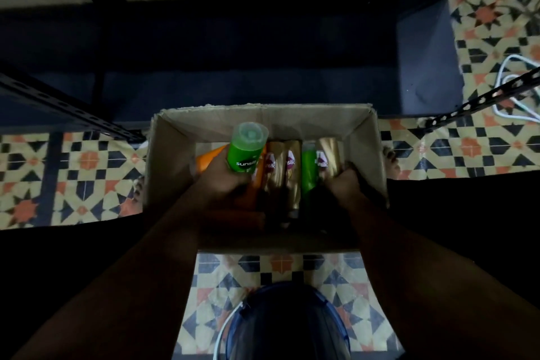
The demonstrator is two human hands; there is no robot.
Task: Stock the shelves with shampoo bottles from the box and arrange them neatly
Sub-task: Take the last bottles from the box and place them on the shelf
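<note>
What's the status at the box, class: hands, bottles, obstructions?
Left hand grips green bottle, lifted. Right hand grips gold bottle inside cardboard box. No obstruction seen.

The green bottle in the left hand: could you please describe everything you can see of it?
The green bottle is glossy plastic with a translucent pale-green cap pointing up toward the camera and white "sunsilk" lettering on its side. It is lifted above the other bottles in the cardboard box, tilted slightly. The left hand grips its lower body; its base is hidden.
</note>
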